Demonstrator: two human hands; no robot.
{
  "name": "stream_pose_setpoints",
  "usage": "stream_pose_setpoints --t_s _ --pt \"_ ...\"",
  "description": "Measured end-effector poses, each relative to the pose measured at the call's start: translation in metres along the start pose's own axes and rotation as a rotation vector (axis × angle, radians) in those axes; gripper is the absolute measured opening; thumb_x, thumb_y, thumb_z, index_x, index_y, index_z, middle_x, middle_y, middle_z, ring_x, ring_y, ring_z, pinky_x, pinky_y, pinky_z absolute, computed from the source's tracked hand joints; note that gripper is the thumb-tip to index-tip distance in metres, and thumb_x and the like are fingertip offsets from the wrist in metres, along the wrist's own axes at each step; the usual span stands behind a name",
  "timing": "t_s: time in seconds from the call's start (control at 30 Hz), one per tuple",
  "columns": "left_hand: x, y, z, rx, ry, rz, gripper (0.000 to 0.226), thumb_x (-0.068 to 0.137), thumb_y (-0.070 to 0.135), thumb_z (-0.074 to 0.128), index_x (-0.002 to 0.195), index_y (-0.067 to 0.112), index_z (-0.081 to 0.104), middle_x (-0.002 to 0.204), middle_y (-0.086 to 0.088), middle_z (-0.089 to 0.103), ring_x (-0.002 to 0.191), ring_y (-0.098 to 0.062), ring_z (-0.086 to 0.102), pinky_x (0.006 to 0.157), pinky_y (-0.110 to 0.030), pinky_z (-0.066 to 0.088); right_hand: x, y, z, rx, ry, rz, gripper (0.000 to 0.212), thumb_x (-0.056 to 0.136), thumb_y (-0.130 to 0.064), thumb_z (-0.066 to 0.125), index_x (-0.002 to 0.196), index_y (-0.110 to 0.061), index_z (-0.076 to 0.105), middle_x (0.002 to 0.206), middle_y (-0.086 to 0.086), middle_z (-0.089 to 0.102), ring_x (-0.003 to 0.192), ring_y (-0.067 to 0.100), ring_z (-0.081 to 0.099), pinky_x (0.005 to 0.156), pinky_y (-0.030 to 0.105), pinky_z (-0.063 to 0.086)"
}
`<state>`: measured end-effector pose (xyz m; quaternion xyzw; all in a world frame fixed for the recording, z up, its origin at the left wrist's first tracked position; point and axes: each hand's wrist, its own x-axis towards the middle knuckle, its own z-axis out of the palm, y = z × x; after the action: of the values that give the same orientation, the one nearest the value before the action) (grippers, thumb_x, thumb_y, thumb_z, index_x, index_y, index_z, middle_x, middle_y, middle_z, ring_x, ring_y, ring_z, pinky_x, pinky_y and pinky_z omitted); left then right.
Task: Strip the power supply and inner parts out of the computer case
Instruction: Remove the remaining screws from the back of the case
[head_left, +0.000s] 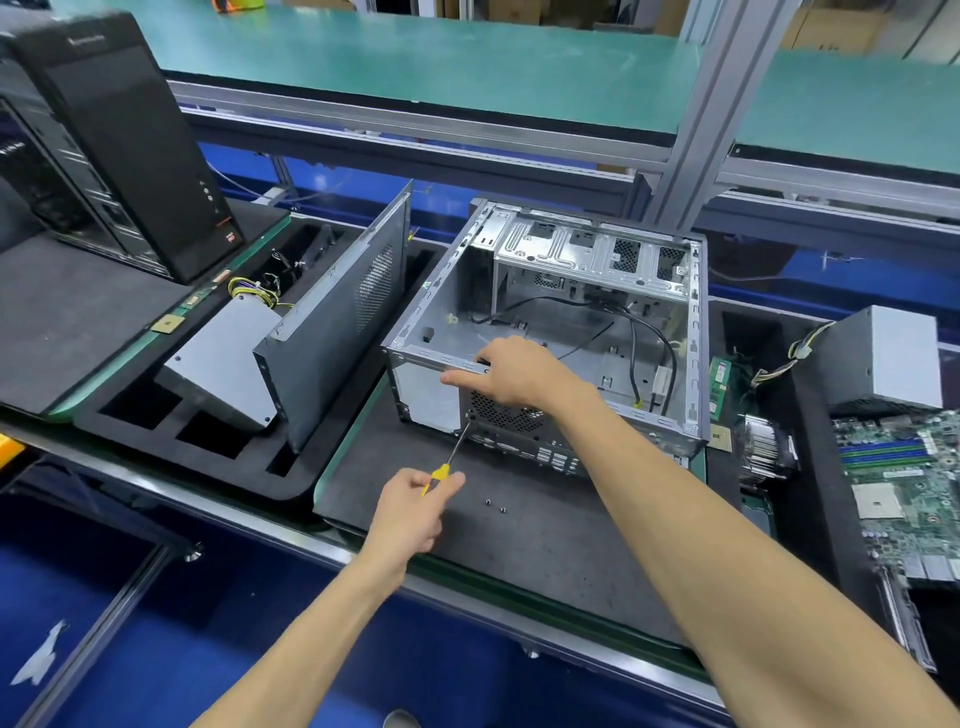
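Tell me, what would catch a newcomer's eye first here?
The open computer case at the centre, nearly gutted, with black cables trailing inside. The right hand grips its near top rim while the left hand holds a yellow-handled screwdriver against its back panel. At far right lies a green motherboard.

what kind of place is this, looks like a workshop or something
Most likely a computer teardown or recycling line in a factory. An opened case sits on a foam-lined tray, pulled power supplies and a motherboard lie in trays alongside, and green benches on aluminium framing run behind.
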<state>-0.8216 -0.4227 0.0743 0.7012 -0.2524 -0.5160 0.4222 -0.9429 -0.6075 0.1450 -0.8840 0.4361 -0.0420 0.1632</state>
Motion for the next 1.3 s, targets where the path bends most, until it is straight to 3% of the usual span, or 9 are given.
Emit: stream_pose_setpoints --t_s 0.13,0.23,0.47,0.67,0.9,0.97,1.07,1.2,1.3 --pt "-0.009 -0.001 -0.003 0.718 0.334 0.382 0.032 0.095 0.053 0.058 0.085 0.025 0.046 0.067 0.009 0.061 0.059 -0.015 0.053 0.057 -0.035 0.036 0.0 0.0 0.0 0.002 0.001 -0.005 0.073 0.085 -0.083 0.043 0.058 -0.016 0.035 0.051 -0.002 0.038 0.048 0.017 0.037 0.048 0.031 0.029" --pt "-0.009 -0.004 -0.003 0.865 0.373 0.454 0.029 0.1 0.053 0.048 0.087 0.027 0.044 0.062 0.008 0.059 0.052 -0.012 0.046 0.057 -0.034 0.033 -0.001 0.0 0.0 0.012 -0.001 -0.007 0.072 0.085 -0.082 0.043 0.057 -0.016 0.037 0.052 -0.002 0.039 0.048 0.016 0.038 0.049 0.031 0.03" --pt "-0.001 -0.009 0.005 0.488 0.152 0.355 0.037 0.101 0.044 0.052 0.077 0.017 0.053 0.055 0.009 0.042 0.051 -0.012 0.038 0.05 -0.027 0.032 0.0 -0.002 -0.002 -0.007 -0.014 -0.015 0.071 0.087 -0.08 0.043 0.059 -0.015 0.035 0.05 0.0 0.04 0.049 0.017 0.04 0.05 0.032 0.031" --pt "-0.001 -0.002 0.001 -0.169 -0.153 -0.008 0.033 0.102 0.037 0.055 0.088 0.008 0.057 0.057 0.006 0.03 0.044 -0.01 0.018 0.035 -0.017 0.014 0.0 -0.001 -0.002 -0.002 -0.013 -0.023 0.072 0.087 -0.08 0.043 0.059 -0.015 0.035 0.052 -0.001 0.04 0.05 0.017 0.039 0.05 0.032 0.029" --pt "-0.002 -0.002 0.0 -0.894 -0.464 -0.405 0.025 0.093 0.032 0.063 0.088 0.008 0.058 0.058 0.006 0.029 0.035 -0.004 0.025 0.025 -0.017 0.017 0.0 -0.001 -0.002 -0.002 -0.015 -0.03 0.072 0.088 -0.08 0.042 0.059 -0.014 0.037 0.053 0.0 0.042 0.051 0.017 0.04 0.051 0.032 0.031" --pt "-0.002 0.0 0.003 -0.778 -0.424 -0.366 0.027 0.097 0.034 0.061 0.095 0.007 0.06 0.059 0.005 0.03 0.037 -0.005 0.024 0.026 -0.018 0.017 -0.001 -0.001 -0.002 0.002 -0.011 -0.03 0.072 0.088 -0.08 0.043 0.058 -0.015 0.037 0.053 0.0 0.041 0.051 0.017 0.04 0.051 0.032 0.03" --pt "-0.004 0.0 0.008 -0.289 -0.188 -0.139 0.032 0.098 0.036 0.063 0.108 0.006 0.056 0.062 0.004 0.036 0.044 -0.009 0.023 0.033 -0.02 0.017 -0.001 -0.001 -0.002 0.009 -0.008 -0.027 0.072 0.087 -0.08 0.044 0.057 -0.015 0.037 0.052 -0.001 0.041 0.05 0.016 0.04 0.05 0.032 0.028" --pt "-0.012 -0.002 0.009 0.387 0.158 0.273 0.021 0.094 0.035 0.066 0.096 0.019 0.053 0.071 0.008 0.057 0.059 -0.014 0.052 0.051 -0.027 0.036 -0.002 -0.002 -0.003 0.012 -0.004 -0.025 0.072 0.088 -0.079 0.044 0.058 -0.014 0.036 0.052 0.0 0.04 0.05 0.017 0.039 0.05 0.032 0.03" --pt "-0.02 -0.003 0.004 0.879 0.347 0.452 0.025 0.1 0.048 0.051 0.098 0.023 0.051 0.067 0.009 0.058 0.062 -0.022 0.055 0.057 -0.034 0.036 -0.002 -0.003 -0.003 0.009 -0.005 -0.023 0.072 0.088 -0.079 0.044 0.058 -0.014 0.036 0.052 0.0 0.04 0.05 0.018 0.039 0.05 0.032 0.031"
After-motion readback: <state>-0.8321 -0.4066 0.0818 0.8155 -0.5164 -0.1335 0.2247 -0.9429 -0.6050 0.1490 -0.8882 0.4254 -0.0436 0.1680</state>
